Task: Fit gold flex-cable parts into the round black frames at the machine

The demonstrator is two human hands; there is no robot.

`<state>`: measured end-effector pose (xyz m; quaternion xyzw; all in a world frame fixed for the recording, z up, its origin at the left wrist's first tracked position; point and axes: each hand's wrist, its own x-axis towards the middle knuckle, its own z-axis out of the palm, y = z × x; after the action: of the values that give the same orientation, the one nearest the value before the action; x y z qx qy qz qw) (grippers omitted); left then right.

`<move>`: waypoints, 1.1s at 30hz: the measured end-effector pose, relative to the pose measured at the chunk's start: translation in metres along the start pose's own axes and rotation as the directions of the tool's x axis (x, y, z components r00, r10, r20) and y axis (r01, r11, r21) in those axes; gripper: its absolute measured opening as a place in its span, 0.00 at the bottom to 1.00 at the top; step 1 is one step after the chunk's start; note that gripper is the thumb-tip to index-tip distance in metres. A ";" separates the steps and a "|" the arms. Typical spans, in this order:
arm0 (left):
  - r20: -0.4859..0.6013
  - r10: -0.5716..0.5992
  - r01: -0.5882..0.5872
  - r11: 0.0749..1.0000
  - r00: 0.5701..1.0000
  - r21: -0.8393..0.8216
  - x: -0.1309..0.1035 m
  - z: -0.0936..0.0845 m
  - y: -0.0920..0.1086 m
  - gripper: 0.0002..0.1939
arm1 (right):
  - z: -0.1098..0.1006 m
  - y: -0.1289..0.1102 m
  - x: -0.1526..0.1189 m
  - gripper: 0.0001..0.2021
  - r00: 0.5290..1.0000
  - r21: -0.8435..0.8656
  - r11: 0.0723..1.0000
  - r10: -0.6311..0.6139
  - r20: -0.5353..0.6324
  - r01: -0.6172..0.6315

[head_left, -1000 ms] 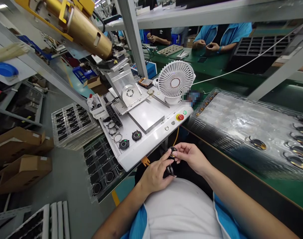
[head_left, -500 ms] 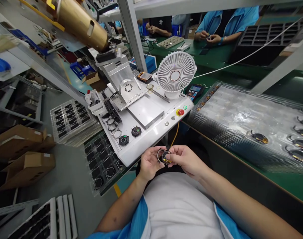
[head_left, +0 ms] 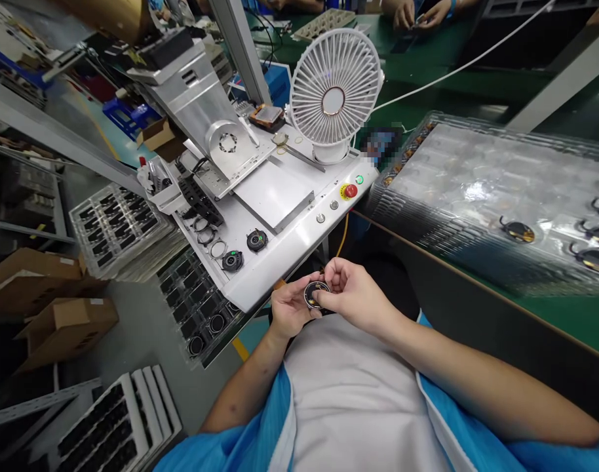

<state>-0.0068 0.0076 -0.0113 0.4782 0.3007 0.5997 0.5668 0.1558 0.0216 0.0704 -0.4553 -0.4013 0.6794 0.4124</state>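
Low in front of my body, my left hand (head_left: 288,311) holds a round smartwatch part (head_left: 311,298) by its edge. It has a black face with gold-coloured patches and a pale ring around its rim. My right hand (head_left: 361,295) is closed over the part's right side, with a fingertip pressed on the black face. Its curled fingers hide that edge. Beyond my hands, two black round watch bodies (head_left: 257,240) lie on the white machine base (head_left: 299,237), beside several thin metal rings (head_left: 217,248).
A white fan (head_left: 333,100) and a red stop button (head_left: 348,191) are on the machine. Stacked clear trays (head_left: 457,177) with round parts stand at right. Dark-celled trays (head_left: 194,301) lie left. A co-worker's hands (head_left: 420,16) show across the green bench.
The black disc, tilted beside the ring before, now lies flat within the ring's outline. My right fingers have moved over it. The camera view has shifted, bringing the machine nearer.
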 end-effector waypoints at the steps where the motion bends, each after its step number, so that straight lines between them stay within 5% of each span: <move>1: 0.004 0.005 -0.005 1.000 1.000 0.003 0.000 -0.001 -0.001 0.30 | 0.000 0.001 0.000 0.15 1.000 0.000 1.000 -0.002 0.001 0.002; 14: -0.084 -0.039 0.040 0.999 0.996 0.010 0.000 0.003 0.001 0.29 | 0.000 0.010 0.006 0.25 0.997 0.183 0.981 0.062 0.040 -0.068; 21: -0.116 -0.021 0.021 1.000 0.993 0.004 -0.004 0.004 0.000 0.28 | -0.011 0.014 0.011 0.29 0.952 0.006 0.963 0.265 0.152 -0.269; 27: -0.053 0.039 -0.032 0.993 0.998 0.112 -0.002 0.009 0.012 0.28 | -0.007 0.019 0.009 0.32 0.965 0.148 0.960 0.217 0.145 -0.238; 33: -0.182 0.045 -0.022 0.992 0.982 0.125 0.000 0.007 0.012 0.26 | 0.009 0.019 0.013 0.32 0.990 0.200 0.973 0.102 0.096 -0.119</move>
<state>-0.0054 0.0040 0.0017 0.4595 0.3799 0.6313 0.4960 0.1399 0.0252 0.0514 -0.4029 -0.3203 0.7577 0.4012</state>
